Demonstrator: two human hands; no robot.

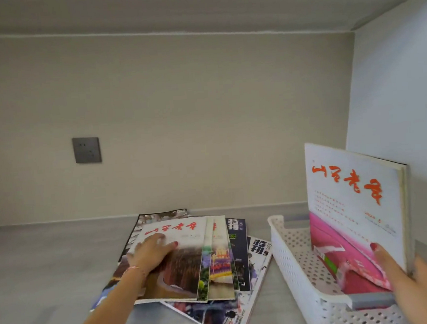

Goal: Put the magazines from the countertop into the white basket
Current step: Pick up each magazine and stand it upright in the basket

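The person's right hand (419, 288) is gripping a thick white-and-pink magazine with red brush lettering (354, 207) by its lower corner — thumb across the cover — and holding it upright inside the white perforated plastic basket (288, 253). The left hand (150, 253) is lying flat, fingers spread, on the top cover of a fanned pile of glossy magazines (189, 261) that is sitting on the pale grey countertop (36, 265), just beside the basket. A dark grey wall socket (86, 149) is showing behind.

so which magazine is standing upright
The pink-and-white magazine in the white basket, held by the right hand; the others lie fanned flat on the countertop.
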